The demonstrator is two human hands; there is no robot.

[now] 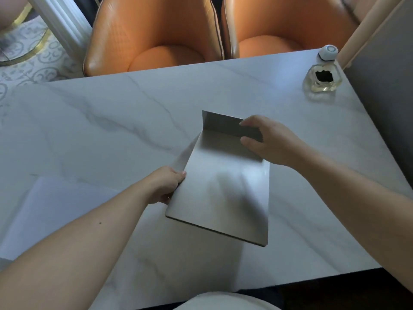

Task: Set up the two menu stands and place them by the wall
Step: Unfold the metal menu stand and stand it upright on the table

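A pale grey menu stand (223,189) is held above the middle of the marble table (111,121), its large panel facing up and a short flap folded upright at its far end. My left hand (166,183) grips the panel's left edge. My right hand (266,139) pinches the right end of the upright flap between thumb and fingers. A second flat white sheet (51,211) lies on the table at the near left, partly under my left forearm.
A glass bottle (323,78) and a small white round device (328,52) stand at the table's far right corner, beside the grey wall (384,90). Two orange chairs (156,36) sit beyond the far edge. A white rounded seat (225,302) is below the near edge.
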